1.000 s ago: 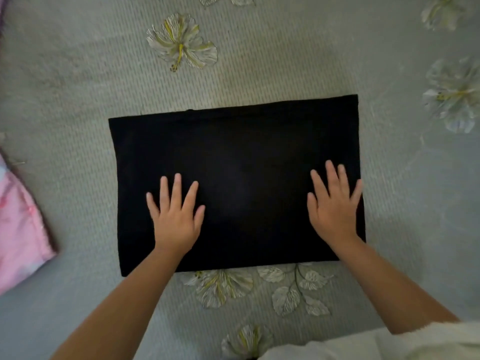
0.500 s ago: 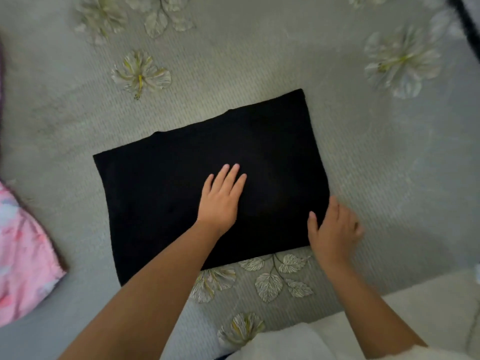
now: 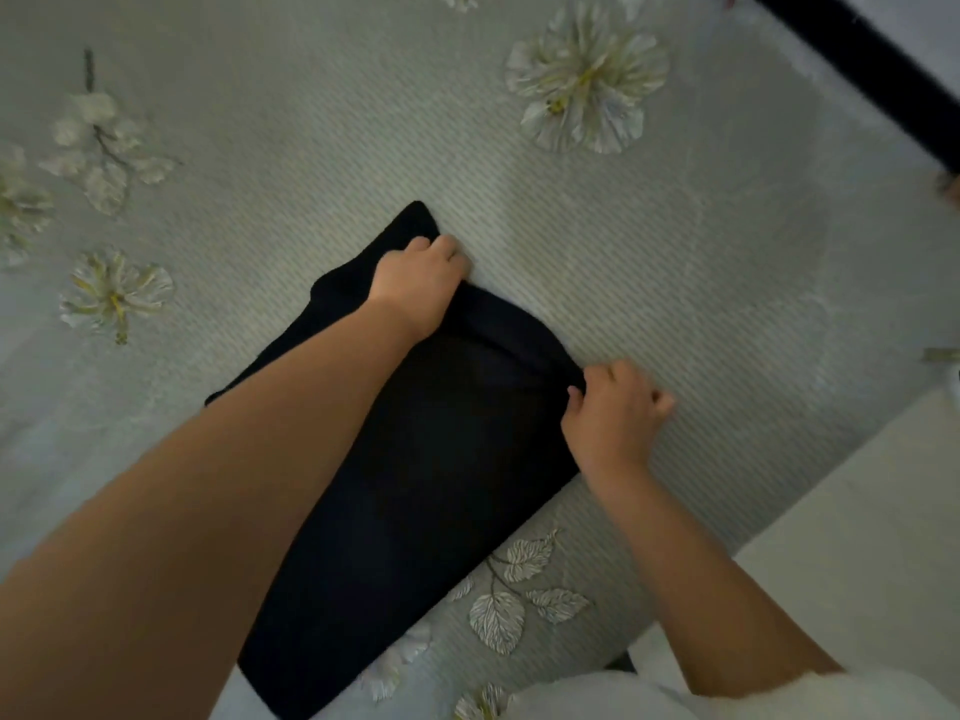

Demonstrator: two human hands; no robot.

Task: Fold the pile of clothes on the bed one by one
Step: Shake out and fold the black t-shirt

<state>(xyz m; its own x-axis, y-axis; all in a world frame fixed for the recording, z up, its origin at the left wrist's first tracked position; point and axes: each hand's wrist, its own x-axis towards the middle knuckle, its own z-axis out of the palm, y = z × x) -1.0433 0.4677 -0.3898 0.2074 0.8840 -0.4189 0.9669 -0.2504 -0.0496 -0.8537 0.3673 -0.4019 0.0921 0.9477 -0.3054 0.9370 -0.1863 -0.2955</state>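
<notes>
A folded black garment (image 3: 426, 459) lies flat on a pale grey bedspread (image 3: 675, 283) printed with white flowers, stretching under and between both hands. The left hand (image 3: 415, 283) reaches across it, fingers curled around the far edge of the cloth. The right hand (image 3: 613, 407) pinches the same edge at the nearer corner. A white sleeve (image 3: 753, 693) covers the right upper arm.
</notes>
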